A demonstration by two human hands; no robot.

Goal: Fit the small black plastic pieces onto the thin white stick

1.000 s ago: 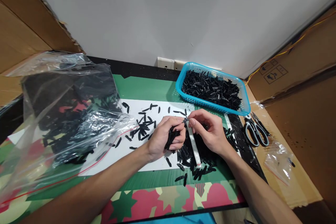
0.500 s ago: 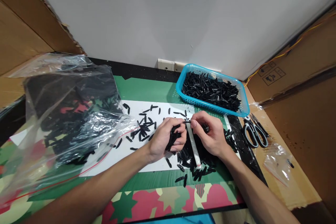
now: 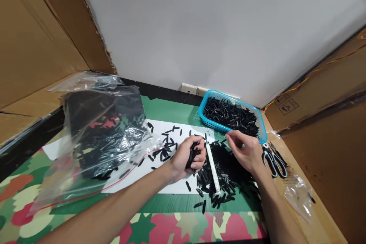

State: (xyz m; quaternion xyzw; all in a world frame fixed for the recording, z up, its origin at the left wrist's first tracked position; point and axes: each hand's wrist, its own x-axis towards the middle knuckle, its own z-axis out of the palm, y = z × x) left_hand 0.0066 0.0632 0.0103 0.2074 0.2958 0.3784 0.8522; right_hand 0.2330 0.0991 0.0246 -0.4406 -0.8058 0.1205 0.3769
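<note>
Head view: gripping a bunch of black pieces [image 3: 193, 155] in the left hand [image 3: 182, 156], with fingers curled snugly round it, above the white sheet [image 3: 177, 188] near the middle of the worktop [image 3: 168, 111]. Holding the right hand [image 3: 247, 151] apart, seemingly before the near side of the blue basket [image 3: 215, 125], with thumb and forefinger almost meeting; impossible to make out a piece between the tips. Surrounded by more pieces: in a loose heap [image 3: 227, 156] toward the worktop's right edge, with a pale strip [image 3: 212, 167] lying across it, and in the basket by the far right corner. Probably midway through handling pieces singly. Calls next, seemingly, for a steady left grip and a fine right pinch, without spilling the bunch.
</note>
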